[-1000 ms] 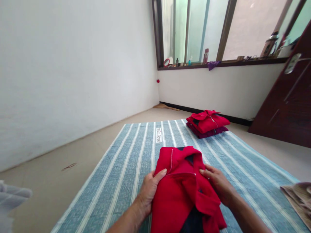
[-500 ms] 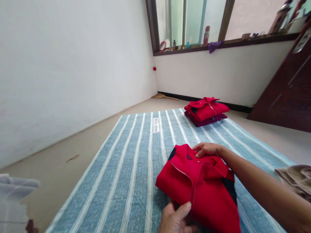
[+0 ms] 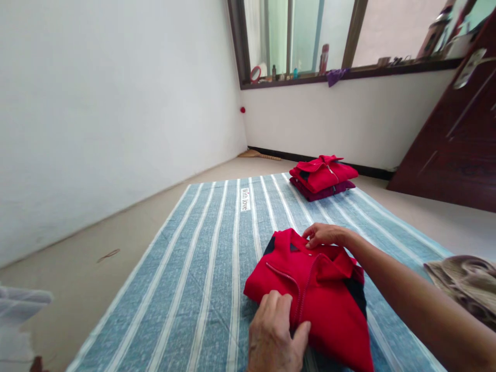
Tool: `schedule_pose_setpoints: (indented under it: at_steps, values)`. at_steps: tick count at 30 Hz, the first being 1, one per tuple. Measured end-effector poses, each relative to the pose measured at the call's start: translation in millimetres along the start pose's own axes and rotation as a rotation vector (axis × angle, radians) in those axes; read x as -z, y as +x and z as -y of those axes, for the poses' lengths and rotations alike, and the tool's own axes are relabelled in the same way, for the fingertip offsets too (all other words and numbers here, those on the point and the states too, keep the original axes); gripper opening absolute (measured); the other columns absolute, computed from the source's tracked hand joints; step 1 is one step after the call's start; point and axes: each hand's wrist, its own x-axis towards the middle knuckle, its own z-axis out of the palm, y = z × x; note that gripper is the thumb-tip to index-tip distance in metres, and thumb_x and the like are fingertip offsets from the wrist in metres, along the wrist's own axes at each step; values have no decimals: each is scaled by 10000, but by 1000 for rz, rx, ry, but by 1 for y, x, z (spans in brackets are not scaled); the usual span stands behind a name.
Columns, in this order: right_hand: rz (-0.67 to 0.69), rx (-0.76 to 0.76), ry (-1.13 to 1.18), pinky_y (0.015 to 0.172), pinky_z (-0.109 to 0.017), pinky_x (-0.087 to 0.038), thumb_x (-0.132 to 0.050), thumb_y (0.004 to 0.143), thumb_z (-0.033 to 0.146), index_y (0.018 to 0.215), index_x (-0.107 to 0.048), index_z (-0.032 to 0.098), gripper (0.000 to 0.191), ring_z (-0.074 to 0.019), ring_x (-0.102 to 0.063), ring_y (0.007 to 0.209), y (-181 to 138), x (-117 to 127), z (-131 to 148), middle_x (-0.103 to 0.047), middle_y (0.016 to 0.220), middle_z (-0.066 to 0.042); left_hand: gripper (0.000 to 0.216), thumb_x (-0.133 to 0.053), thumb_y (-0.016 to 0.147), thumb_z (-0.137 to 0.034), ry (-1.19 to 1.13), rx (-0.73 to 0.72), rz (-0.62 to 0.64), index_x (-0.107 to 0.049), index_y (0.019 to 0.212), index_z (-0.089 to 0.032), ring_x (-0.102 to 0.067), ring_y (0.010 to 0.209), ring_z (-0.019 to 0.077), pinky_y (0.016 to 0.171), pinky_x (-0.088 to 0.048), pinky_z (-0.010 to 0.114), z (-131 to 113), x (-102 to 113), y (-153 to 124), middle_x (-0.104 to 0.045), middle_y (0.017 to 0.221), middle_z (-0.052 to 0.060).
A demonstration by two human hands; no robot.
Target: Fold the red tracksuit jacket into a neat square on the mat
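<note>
A folded red jacket (image 3: 329, 310) with dark shoulder panels and a front zip lies close to me on a blue-and-white striped cloth (image 3: 209, 248). My left hand (image 3: 275, 330) rests over its near left edge, fingers on top of the fabric and thumb apart beside the zip. At the far side, my right hand (image 3: 323, 235) has the collar pinched between thumb and fingers; some of its fingers are hidden. Farther back on the cloth sits another folded red jacket (image 3: 321, 170), stacked on a folded maroon garment (image 3: 318, 191).
A brown patterned cloth (image 3: 465, 284) lies at the right edge. Whitish translucent material (image 3: 19, 320) shows at the lower left. Behind are a broom (image 3: 258, 154) on the floor, a windowsill (image 3: 302, 80) with bottles and a mirror, and a dark red door (image 3: 453, 150).
My left hand has gone from gripping the jacket's near edge, thumb on top, to lying with its fingers over the front. My right hand stays at the collar. The view has shifted slightly.
</note>
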Motion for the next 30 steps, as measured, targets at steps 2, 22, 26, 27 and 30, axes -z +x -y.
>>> schedule_pose_setpoints:
  at_steps: [2,22,26,27,30]
  values:
    - [-75,4,-121,585,-220,-422,-702,634,268,950,-718,182,328,-151,-592,690,-2,1,1,-674,767,-17,192,-636,724,-150,67,3,41,-591,910,-162,-585,770,235,677,-508,356,-2,-2,5,-588,806,63]
    - [-338,293,-493,594,-245,-316,-621,735,246,818,-663,214,98,-145,-555,679,-102,-60,48,-642,735,6,313,-508,750,-153,-9,191,405,-634,1036,-138,-607,715,193,670,-439,287,-9,9,26,-650,816,60]
    - [-329,272,-444,587,-237,-307,-590,728,210,859,-663,215,150,-133,-551,652,-83,-59,39,-627,684,17,501,-519,748,-183,-54,205,446,-543,1243,-109,-628,758,206,722,-462,294,-10,12,30,-675,884,80]
    - [-342,268,-458,594,-240,-306,-589,726,210,883,-663,217,173,-138,-557,665,-79,-59,38,-633,695,14,487,-517,751,-189,-48,211,456,-556,1231,-115,-634,788,216,740,-467,303,-10,13,31,-677,912,88]
    - [-358,246,-555,610,-252,-300,-578,731,201,824,-648,207,116,-158,-578,723,-73,-63,36,-652,749,-1,433,-501,774,-206,-12,226,493,-587,1192,-132,-638,879,254,796,-475,345,-13,15,34,-674,974,106]
